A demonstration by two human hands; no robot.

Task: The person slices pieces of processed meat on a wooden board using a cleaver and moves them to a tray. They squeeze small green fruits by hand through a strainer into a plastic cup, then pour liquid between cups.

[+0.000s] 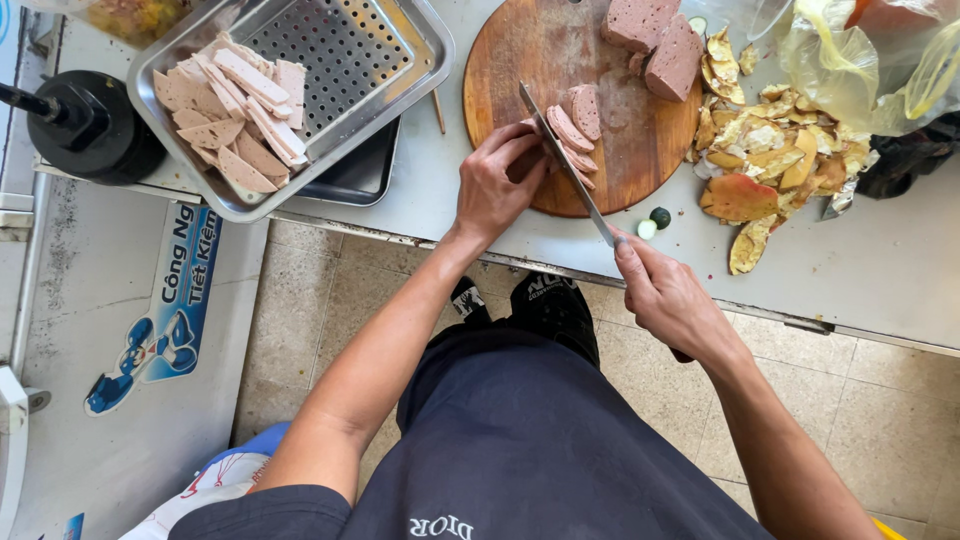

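left hand [492, 185] fingers curled on sausage [572, 135], board [620, 160] | right hand [665, 295] grips knife [565, 165] | peels [770, 160] right of board | tray [400, 70] left

1 knife [565, 160], 1 round board [620, 140], 2 big meat blocks [655, 40], 1 perforated tray [400, 70], 2 hands [495, 185].

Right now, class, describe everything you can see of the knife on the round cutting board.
The knife has a long, narrow, grey metal blade, lying diagonally across the lower part of the round wooden cutting board. Its tip points up-left; its handle is hidden inside the right hand, off the board's edge. The blade rests against pink sausage slices, which the left hand steadies from the other side.
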